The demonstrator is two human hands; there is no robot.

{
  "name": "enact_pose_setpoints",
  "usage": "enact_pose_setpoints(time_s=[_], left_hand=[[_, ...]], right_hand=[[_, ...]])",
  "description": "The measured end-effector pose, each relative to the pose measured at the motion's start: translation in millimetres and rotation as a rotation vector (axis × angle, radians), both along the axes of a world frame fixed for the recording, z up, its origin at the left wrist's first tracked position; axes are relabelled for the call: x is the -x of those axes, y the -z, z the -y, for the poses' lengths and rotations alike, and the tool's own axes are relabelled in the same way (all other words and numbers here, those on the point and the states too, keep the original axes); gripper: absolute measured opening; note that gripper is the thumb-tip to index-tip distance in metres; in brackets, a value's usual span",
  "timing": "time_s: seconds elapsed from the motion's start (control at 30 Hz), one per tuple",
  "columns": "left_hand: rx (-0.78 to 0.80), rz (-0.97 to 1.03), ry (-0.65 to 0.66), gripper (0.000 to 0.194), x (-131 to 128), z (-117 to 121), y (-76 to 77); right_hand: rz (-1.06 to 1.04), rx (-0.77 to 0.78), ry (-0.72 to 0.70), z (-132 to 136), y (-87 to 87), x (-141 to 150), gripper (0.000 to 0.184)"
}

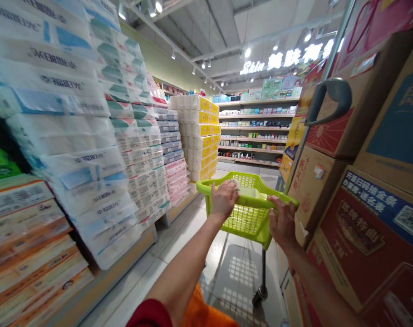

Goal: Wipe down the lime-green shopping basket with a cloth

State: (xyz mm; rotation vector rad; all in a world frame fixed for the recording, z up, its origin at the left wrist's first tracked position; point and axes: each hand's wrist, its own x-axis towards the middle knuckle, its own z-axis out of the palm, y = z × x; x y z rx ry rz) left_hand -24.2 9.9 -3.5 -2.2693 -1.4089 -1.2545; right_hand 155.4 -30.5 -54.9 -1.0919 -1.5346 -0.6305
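Lime-green plastic shopping trolley (206, 186) stood ahead of us, our left hand (223, 198) and right hand (283, 225) curled closed around its rim, with what looked like one pale packet (250, 193) inside.

Pale item (249, 193) in lime cart basket (206, 190), indistinct

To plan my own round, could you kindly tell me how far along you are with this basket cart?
Done so far: one pale item, hard to make out, lies in the lime-green basket cart. In hand: your left hand and right hand grip its rim. Still left: most of the cart is free, and the stacked toilet-roll packs and far shelves stand untouched; how much remains cannot be told.
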Motion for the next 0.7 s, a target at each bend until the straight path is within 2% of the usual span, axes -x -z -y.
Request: enact_pose_setpoints(time_s=[0.07, 0.1, 0.23, 0.3, 0.37, 0.43, 0.5, 0.57, 0.67, 0.7], left_hand=[[0.021, 0.077, -0.11, 0.025, 11.0, -3.7, -0.1], [0.016, 0.068, -0.105, 0.024, 10.0, -3.2, 0.1], [-0.076, -0.135, 0.169, 0.024, -15.4, 5.8, 1.9], [-0.083, -0.146, 0.205, 0.024, -14.1, 4.9, 1.2], [-0.044, -0.074, 0.116, 0.023, 5.9, -2.8, -0.4], [0.015, 0.045, -0.06, 0.023, 33.9, -13.7, -2.1], [0.056, 0.111, -0.18, 0.023, 54.1, -22.3, -2.4], [0.056, 0.111, -0.173, 0.023, 58.5, -25.3, -1.1], [0.014, 0.019, -0.012, 0.024, 49.0, -24.4, -0.4], [0.016, 0.0, 0.005, 0.024, 47.2, -24.7, -1.8]], right_hand=[[-0.023, -0.009, -0.002, 0.1, -0.7, 1.8, 0.032], [-0.028, -0.013, -0.001, 0.2, -0.7, 2.7, 0.032], [0.009, -0.021, 0.002, 0.3, 0.4, 1.2, 0.032], [0.024, -0.02, -0.001, 0.1, 1.3, -2.0, 0.033], [0.015, -0.015, -0.007, -0.7, 2.1, -5.0, 0.034], [0.002, -0.012, -0.015, -1.7, 2.7, -6.5, 0.034], [-0.007, -0.012, -0.015, -2.6, 2.9, -6.6, 0.033], [-0.017, -0.021, -0.003, -2.8, 2.6, -6.3, 0.033], [-0.006, -0.023, 0.006, -1.9, 1.8, -6.4, 0.032], [0.005, -0.015, 0.0, -1.5, 1.7, -6.4, 0.033]])
